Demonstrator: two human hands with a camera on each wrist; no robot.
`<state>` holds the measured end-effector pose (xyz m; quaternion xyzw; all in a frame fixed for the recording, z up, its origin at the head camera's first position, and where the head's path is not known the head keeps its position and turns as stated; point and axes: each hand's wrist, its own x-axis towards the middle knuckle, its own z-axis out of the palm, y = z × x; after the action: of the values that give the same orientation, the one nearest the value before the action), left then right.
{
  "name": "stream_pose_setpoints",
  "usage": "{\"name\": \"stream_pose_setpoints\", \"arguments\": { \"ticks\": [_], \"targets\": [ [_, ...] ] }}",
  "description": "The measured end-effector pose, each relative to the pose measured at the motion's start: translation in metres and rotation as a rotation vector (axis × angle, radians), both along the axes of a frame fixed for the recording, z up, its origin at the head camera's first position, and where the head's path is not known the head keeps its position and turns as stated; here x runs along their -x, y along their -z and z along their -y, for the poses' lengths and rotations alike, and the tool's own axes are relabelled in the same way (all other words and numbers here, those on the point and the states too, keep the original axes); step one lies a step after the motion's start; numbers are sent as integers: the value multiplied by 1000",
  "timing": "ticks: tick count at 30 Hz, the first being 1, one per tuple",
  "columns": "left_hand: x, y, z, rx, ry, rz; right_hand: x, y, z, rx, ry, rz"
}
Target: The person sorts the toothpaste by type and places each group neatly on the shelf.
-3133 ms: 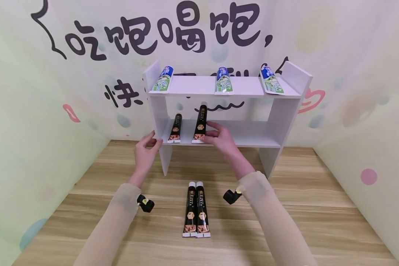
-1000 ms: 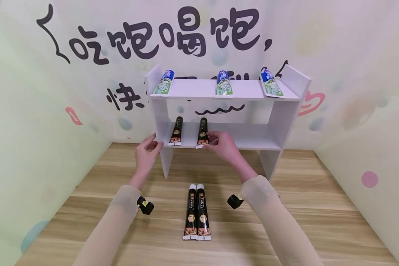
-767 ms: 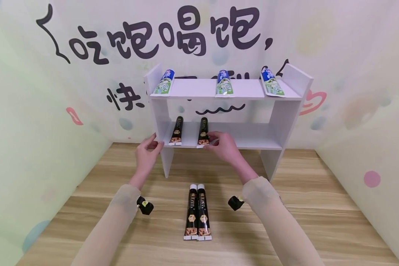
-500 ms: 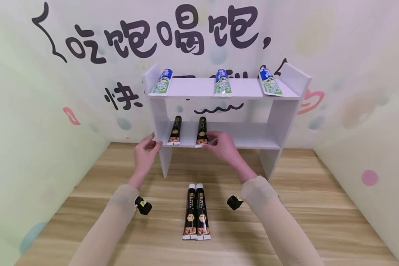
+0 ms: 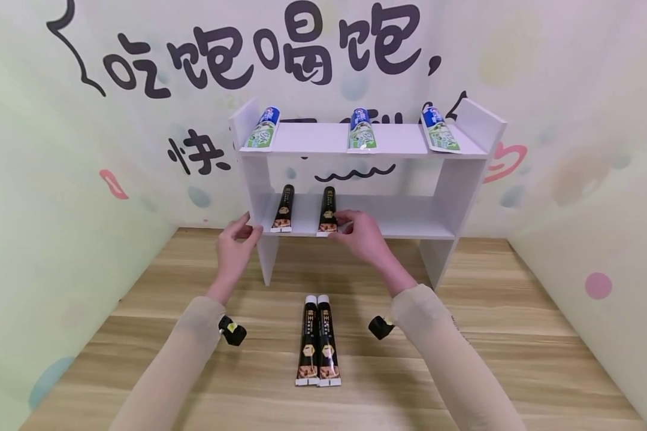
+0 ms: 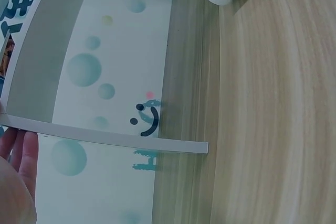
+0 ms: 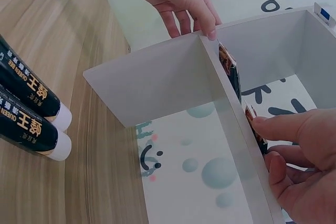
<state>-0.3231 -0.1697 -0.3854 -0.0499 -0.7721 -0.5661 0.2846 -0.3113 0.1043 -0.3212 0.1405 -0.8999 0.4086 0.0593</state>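
Note:
My right hand (image 5: 361,236) holds the lower end of a black toothpaste tube (image 5: 327,209) on the lower shelf, its cap end toward the back. In the right wrist view, the thumb (image 7: 281,128) lies at the tube's flat end and the other fingers curl beside it. My left hand (image 5: 234,248) grips the front left edge of the white shelf unit (image 5: 410,235), thumb at the front and fingers along the outer side. Another black toothpaste tube (image 5: 284,208) lies at the left end of that shelf.
Two more black toothpaste tubes (image 5: 318,341) lie side by side on the wooden table (image 5: 237,383) before the shelf unit. Along the top shelf are three blue-green toothpaste tubes: left (image 5: 262,129), middle (image 5: 362,130) and right (image 5: 439,130). Printed walls stand behind and at both sides.
The tube at my right hand was raised and slanted about three seconds ago; it has come down onto the lower shelf. Over the last second both hands stay in place.

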Motion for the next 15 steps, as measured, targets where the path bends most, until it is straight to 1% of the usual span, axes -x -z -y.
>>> {"name": "stream_pose_setpoints", "arguments": {
  "ticks": [4,9,15],
  "targets": [
    [0,0,0,-9,7,-2,-1,2,-1,7,0,-16],
    [0,0,0,6,-7,13,-3,5,-1,51,-14,-46],
    [3,1,2,14,-2,7,-9,8,-3,94,-22,-98]
  ]
}}
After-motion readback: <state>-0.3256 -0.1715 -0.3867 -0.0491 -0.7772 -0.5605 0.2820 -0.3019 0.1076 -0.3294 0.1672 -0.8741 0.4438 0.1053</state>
